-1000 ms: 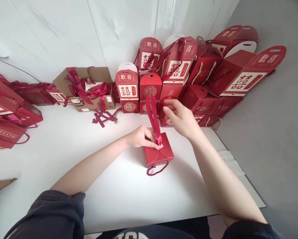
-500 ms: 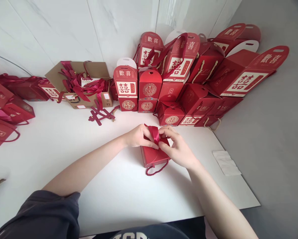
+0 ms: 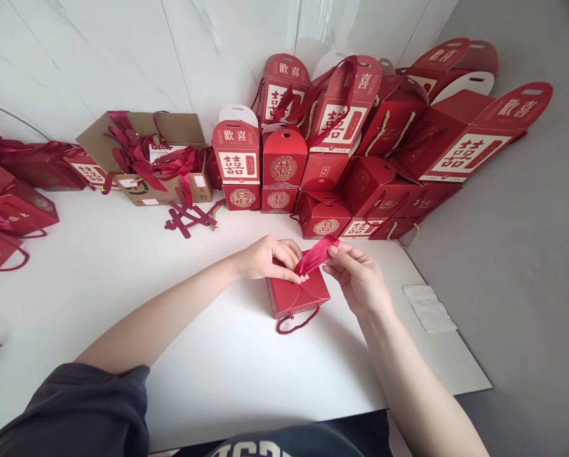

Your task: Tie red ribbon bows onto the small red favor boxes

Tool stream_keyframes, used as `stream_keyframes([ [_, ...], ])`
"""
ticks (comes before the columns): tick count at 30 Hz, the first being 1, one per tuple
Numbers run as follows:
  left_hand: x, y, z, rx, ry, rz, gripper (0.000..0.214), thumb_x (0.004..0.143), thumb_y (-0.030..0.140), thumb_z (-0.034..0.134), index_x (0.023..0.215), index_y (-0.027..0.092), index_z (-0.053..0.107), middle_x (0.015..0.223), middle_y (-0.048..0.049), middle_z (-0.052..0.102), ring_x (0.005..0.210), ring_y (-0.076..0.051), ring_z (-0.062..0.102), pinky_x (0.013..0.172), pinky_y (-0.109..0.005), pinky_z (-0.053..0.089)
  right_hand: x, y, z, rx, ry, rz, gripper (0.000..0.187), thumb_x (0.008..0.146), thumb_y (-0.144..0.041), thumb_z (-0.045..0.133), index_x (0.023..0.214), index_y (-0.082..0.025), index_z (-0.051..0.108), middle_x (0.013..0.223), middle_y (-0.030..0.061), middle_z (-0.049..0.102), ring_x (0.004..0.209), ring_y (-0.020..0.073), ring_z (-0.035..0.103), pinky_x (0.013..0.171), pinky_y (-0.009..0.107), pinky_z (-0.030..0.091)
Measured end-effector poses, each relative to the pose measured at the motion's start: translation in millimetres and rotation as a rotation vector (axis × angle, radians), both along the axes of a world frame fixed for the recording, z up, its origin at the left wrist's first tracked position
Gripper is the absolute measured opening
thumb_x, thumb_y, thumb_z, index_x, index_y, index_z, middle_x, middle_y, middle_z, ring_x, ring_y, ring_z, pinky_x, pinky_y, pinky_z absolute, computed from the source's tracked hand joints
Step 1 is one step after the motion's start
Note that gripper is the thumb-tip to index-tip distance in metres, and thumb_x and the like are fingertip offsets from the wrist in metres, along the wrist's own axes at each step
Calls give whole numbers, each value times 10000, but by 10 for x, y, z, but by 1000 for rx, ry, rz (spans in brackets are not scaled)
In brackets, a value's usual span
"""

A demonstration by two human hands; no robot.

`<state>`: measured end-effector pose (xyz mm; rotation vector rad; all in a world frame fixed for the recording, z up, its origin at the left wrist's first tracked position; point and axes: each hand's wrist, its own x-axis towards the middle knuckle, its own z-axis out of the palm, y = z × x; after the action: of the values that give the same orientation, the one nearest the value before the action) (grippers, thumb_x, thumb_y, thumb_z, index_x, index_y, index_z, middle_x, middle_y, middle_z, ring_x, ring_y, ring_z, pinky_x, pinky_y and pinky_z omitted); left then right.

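Observation:
A small red gift box stands on the white table in front of me, with a twisted dark-red cord handle hanging down its near side. From the middle of its top rises a shiny red ribbon. My right hand pinches the ribbon's upper end between thumb and fingers, up and right of the box. Closed at the ribbon's base, my left hand rests on the box top, its thumb and fingertips on the ribbon. Part of the box's far side is hidden behind that hand.
Stacked red gift boxes stand along the wall. Behind left is a cardboard box full of red ribbons, with dark-red cut-out pieces before it. More red boxes sit far left; a white tissue lies right, near the grey wall.
My right hand has moved up and right, drawing the ribbon out from the box top into a slanting strip. My left hand has stayed at the ribbon's base. The view has shifted slightly.

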<state>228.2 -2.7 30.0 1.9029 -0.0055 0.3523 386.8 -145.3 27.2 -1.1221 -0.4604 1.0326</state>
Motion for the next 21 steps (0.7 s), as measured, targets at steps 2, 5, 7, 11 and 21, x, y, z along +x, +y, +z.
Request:
stream_keyframes([
  [2,-3,-1,0,-7,7,0,104,702,289,799,719,187,784,765,-97,752,918,-208,604,866,-343,500,85,-5,9,9,69,-86,211,646,-292,832,777,-178,712,695,-25,703,563,67,637,579,165,555],
  [5,-6,-3,4,-12,22,6,106,705,282,797,696,179,776,754,-99,749,909,-205,593,856,-340,493,209,-11,45,41,96,-251,217,645,-287,834,785,-179,709,682,-23,695,546,65,635,501,143,533],
  [7,-7,-7,9,-3,33,12,109,710,274,792,669,176,767,737,-98,744,910,-205,591,859,-340,486,262,-29,81,84,88,-344,202,650,-276,829,777,-187,700,668,-33,678,549,63,630,475,135,514],
  [11,-9,-12,31,-7,46,30,130,721,284,782,653,174,761,703,-88,721,905,-202,595,843,-324,492,190,-130,211,233,-101,-503,158,674,-263,818,750,-193,697,615,-54,625,517,58,587,474,160,498],
  [21,3,-14,274,65,216,0,230,827,300,656,704,131,751,794,-62,715,853,-173,626,818,-276,501,-553,-322,728,548,-1118,-272,163,736,-74,742,818,-201,682,698,-31,711,585,106,646,547,233,530],
])
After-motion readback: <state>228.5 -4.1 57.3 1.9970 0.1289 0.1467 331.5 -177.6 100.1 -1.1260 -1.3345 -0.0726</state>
